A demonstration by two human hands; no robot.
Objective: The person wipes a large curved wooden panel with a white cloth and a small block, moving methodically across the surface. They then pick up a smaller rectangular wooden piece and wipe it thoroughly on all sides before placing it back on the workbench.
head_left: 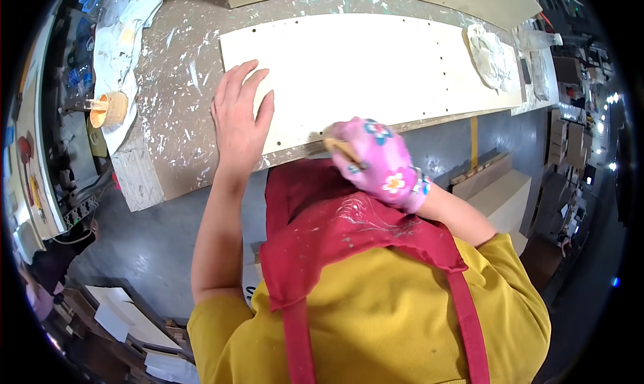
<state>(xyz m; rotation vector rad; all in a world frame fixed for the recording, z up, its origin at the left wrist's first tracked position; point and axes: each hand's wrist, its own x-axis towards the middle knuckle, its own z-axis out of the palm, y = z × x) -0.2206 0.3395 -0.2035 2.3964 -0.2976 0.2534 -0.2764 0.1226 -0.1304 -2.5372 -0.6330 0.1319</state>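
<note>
On the paint-spattered desk (178,82), the bare left hand (239,119) lies flat, fingers released, pressing the pale panel's (362,68) left end. The panel looks smooth, with small holes along its edges. The gloved right hand (376,159) grips a brush (342,149) at the near edge; that edge seems only partly worked. A rag (490,55) rests far right.

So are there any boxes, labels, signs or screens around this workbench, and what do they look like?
Cardboard boxes: stacked on shelves at far right, brown and blocky, too small to tell more.
Tub: left end of the bench, round, tan, on a white cloth.
Labels, signs, screens: none I can make out.
</note>
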